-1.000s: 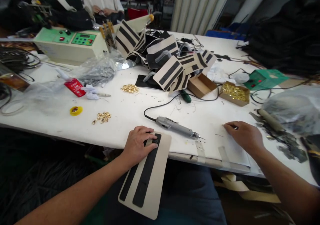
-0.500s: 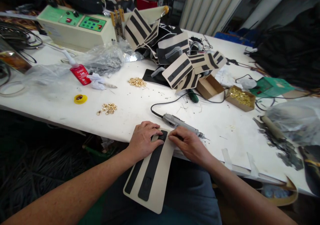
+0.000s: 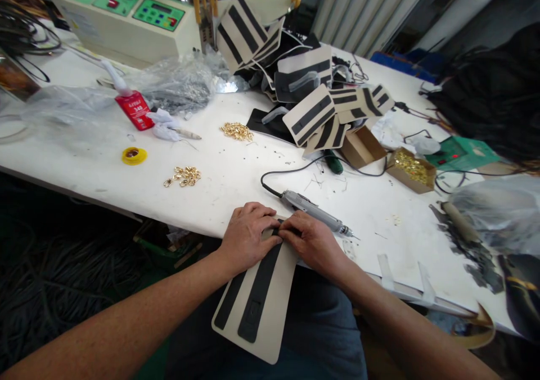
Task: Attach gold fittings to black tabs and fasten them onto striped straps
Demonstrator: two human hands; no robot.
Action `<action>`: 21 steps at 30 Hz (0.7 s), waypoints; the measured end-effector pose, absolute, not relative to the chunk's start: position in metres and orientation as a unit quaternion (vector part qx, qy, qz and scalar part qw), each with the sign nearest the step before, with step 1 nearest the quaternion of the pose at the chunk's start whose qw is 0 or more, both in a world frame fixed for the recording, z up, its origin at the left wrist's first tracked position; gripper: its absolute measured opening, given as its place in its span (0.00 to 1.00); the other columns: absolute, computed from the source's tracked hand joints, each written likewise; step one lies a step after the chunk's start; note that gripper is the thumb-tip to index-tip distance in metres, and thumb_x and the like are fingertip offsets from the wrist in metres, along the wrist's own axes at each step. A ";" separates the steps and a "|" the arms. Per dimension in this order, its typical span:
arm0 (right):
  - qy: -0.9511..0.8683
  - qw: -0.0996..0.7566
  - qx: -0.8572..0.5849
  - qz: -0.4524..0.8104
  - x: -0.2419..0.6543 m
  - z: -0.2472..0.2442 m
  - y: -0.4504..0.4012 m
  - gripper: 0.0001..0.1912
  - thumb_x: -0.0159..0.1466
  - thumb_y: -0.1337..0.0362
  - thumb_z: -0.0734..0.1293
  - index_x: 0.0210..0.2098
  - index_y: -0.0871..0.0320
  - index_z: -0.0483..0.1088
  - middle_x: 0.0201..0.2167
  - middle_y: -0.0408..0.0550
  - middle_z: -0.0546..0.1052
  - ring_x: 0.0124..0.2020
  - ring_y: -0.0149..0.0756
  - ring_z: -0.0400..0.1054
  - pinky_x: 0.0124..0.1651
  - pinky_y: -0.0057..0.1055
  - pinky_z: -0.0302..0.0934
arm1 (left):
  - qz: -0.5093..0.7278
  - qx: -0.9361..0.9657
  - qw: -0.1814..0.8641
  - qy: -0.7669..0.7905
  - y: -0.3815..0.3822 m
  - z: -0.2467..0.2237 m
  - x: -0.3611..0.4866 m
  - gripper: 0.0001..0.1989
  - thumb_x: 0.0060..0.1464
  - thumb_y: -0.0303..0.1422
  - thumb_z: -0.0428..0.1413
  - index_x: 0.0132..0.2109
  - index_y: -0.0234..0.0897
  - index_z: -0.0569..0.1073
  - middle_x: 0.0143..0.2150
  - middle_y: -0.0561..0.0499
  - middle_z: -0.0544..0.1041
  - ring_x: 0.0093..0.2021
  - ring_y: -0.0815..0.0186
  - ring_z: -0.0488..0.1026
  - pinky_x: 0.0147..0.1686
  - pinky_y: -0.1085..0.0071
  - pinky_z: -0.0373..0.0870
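A beige panel with two black strips (image 3: 274, 318) slants from my lap up to the table edge. My left hand (image 3: 248, 235) lies over its upper end, thumb and fingers gripping around the black strip. Right beside it, my right hand (image 3: 314, 244) is closed in a pinch at the top of that strip, close to the left fingertips. What the pinched fingers hold is hidden. Near the strip's lower end is a small slotted patch. Just beyond my right hand lies a grey corded rotary tool (image 3: 314, 208) with a thin bit.
Gold-coloured metal pieces lie in two piles (image 3: 185, 176) and fill a cardboard box (image 3: 415, 177). Similar striped panels (image 3: 310, 116) are heaped farther back. A red glue bottle (image 3: 135, 110), a yellow tape roll (image 3: 134, 155) and a green-panelled machine (image 3: 126, 28) stand left.
My right hand has moved left onto the strip's upper end, meeting my left hand's fingertips. The left hand keeps its hold on the panel. The view has shifted slightly.
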State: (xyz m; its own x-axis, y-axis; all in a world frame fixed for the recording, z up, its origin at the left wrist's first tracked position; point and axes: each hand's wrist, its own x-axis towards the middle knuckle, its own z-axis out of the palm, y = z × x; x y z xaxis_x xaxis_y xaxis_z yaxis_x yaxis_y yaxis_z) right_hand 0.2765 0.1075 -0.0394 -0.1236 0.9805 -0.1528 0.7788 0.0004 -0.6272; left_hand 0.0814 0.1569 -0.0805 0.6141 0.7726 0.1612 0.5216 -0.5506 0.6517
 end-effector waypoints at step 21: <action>-0.562 0.199 -0.715 0.364 0.272 -0.049 0.106 0.06 0.63 0.60 0.70 0.33 0.55 0.78 0.29 0.42 0.80 0.31 0.34 0.69 0.35 0.30 0.59 | 0.212 0.849 0.296 0.383 0.157 -0.078 0.080 0.12 0.57 0.37 0.67 0.49 0.45 0.82 0.59 0.51 0.80 0.62 0.53 0.69 0.57 0.51 0.66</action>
State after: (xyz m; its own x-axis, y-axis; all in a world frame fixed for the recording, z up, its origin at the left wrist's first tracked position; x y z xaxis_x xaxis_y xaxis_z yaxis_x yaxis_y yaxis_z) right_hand 0.2717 0.1061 -0.0494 0.1027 0.9491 -0.2977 0.6590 -0.2891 -0.6944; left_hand 0.0804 0.1572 -0.0777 0.6157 0.7766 0.1335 0.5250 -0.5307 0.6654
